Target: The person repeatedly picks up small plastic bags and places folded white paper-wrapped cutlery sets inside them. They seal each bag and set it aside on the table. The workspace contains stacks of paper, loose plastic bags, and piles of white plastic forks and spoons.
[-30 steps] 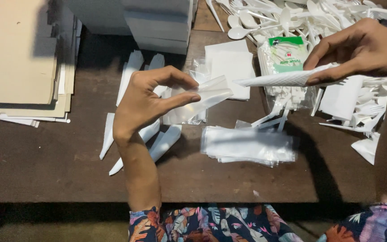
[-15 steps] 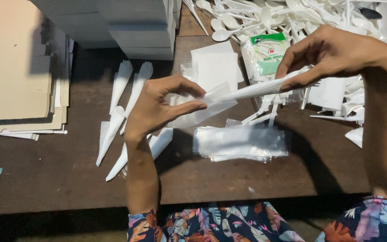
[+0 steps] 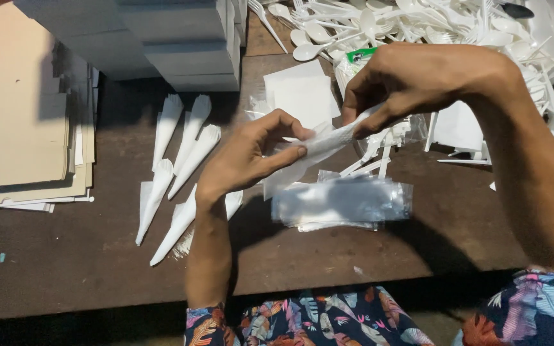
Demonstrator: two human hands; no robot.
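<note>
Pinching a soft white paper napkin (image 3: 318,148) wrapped around something slim, the left hand (image 3: 251,160) presses thumb and forefinger on its lower end while the right hand (image 3: 418,80) nips the upper end, so the roll spans both grips above the worktop (image 3: 65,256). Below lies a glossy stack of clear plastic sleeves (image 3: 341,202); finished paper-wrapped cones (image 3: 181,160) lie leftward; white plastic cutlery (image 3: 379,22) heaps the far right corner.

The left hand (image 3: 248,157) is raised above the table, palm turned inward, thumb and forefinger pinched together with the remaining fingers curled. The right hand (image 3: 411,80) is held higher and further out, knuckles up, fingertips pinched downward. Both forearms are bare and extended forward, the right one steeply angled.
</note>
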